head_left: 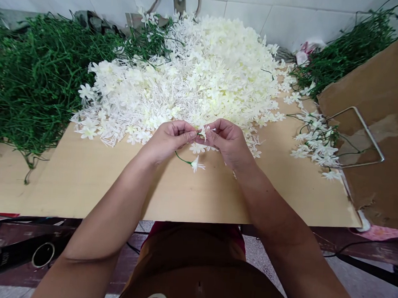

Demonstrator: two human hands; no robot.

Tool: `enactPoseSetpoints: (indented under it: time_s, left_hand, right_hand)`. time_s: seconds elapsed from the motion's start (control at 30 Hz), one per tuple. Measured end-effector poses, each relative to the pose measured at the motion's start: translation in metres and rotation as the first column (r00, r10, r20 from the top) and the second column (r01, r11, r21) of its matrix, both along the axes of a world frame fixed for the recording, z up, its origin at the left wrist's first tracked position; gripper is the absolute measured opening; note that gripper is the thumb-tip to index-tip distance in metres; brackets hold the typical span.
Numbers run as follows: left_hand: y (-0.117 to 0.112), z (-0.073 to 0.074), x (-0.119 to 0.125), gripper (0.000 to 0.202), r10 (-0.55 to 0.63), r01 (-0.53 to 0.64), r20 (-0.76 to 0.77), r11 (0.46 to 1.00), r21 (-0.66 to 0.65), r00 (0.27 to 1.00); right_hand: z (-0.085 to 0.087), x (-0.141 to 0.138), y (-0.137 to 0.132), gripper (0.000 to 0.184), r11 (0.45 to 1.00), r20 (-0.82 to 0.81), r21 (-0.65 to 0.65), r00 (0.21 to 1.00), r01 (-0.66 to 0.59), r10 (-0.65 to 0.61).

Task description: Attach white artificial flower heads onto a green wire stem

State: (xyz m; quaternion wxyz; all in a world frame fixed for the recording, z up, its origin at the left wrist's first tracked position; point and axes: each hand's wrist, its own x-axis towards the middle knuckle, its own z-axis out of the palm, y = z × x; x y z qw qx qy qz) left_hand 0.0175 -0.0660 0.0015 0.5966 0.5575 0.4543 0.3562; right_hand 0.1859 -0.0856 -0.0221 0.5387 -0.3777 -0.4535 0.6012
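Note:
My left hand (168, 140) is pinched shut on a thin green stem (182, 159) that curves down to a small white flower (197, 165) hanging just above the table (84, 178). My right hand (226, 140) is pinched shut on a white flower head (204, 131) held against the stem's upper end. The two hands meet fingertip to fingertip in front of a big heap of loose white flower heads (196, 77).
A mass of bare green stems (36, 78) covers the left of the table, and more stems (347, 50) lie at the back right. Finished stems with white flowers (314, 139) rest beside a cardboard sheet (377, 118) with a metal wire frame (366, 131).

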Motion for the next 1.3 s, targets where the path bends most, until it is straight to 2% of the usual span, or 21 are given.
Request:
enactPoseSetpoints:
  time_s: [0.13, 0.27, 0.4, 0.5, 0.73, 1.13, 1.3]
  left_hand:
    - [0.0003, -0.0015, -0.0013, 0.03, -0.006, 0.006, 0.02, 1.0, 0.005, 1.0]
    - [0.0004, -0.0008, -0.0014, 0.034, -0.033, 0.033, 0.023, 0.999, 0.027, 0.999]
    - [0.0011, -0.0013, -0.0018, 0.032, -0.035, 0.035, -0.015, 0.999, 0.039, 0.999]
    - [0.0011, -0.0016, -0.0018, 0.03, -0.025, 0.026, -0.039, 0.999, 0.026, 0.999]
    - [0.0002, 0.0, -0.0011, 0.03, -0.027, 0.027, 0.011, 1.0, 0.013, 1.0]
    - [0.0002, 0.0004, -0.0006, 0.031, -0.034, 0.034, 0.018, 0.999, 0.011, 0.999]
    - [-0.0002, 0.0026, 0.0002, 0.035, -0.048, 0.047, 0.017, 0.998, 0.052, 0.999]
  right_hand:
    - [0.0013, 0.0009, -0.0001, 0.042, 1.0, -0.028, -0.014, 1.0, -0.006, 0.005]
    - [0.0019, -0.0001, -0.0014, 0.04, 0.999, 0.013, 0.019, 0.999, 0.03, -0.03]
    - [0.0013, 0.0006, -0.0014, 0.038, 0.998, 0.015, 0.033, 0.998, 0.058, -0.059]
    - [0.0013, 0.002, -0.0009, 0.038, 0.999, -0.006, 0.014, 0.999, 0.041, -0.041]
    - [0.003, 0.0033, -0.0017, 0.038, 1.0, -0.032, 0.028, 0.999, 0.0, 0.001]
    - [-0.0003, 0.0028, -0.0003, 0.04, 0.998, 0.049, 0.068, 0.999, -0.01, 0.007]
    - [0.0005, 0.0022, -0.0011, 0.041, 0.993, 0.117, 0.113, 0.992, 0.023, -0.037]
